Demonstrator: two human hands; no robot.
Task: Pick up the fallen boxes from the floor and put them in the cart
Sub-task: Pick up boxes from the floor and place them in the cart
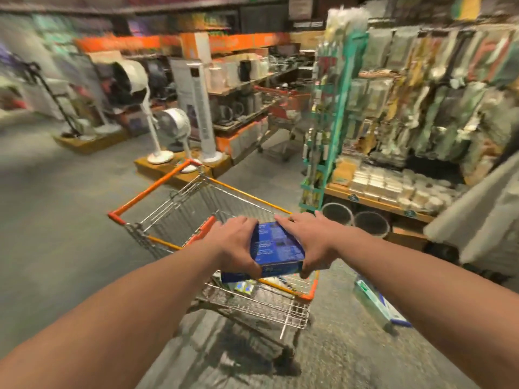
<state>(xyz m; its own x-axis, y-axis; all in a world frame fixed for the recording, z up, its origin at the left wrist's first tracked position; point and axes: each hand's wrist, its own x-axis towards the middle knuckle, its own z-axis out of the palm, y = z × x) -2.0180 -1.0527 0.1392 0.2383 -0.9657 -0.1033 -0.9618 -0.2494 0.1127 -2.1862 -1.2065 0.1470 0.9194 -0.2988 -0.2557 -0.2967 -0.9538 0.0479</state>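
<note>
Head view, heavy motion blur. Left hand (234, 244) and right hand (313, 242) both grip one blue box (276, 248), one hand on each side. Fingers (243, 220) are spread over its top face and thumbs clamp the near edge. The box is held flat, in the air above the near end of the wire shopping cart (168, 209), which has orange rim bars. Below it in the basket sit another blue box (234, 276) and some small items, too blurred to name. A pale green box (376, 301) lies on the floor (56, 220) right of the cart, apart from it. Beyond that: two dark buckets (338, 213) under a shelf, a green display rack (328, 122) and white fans (168, 127) on a low platform.
</note>
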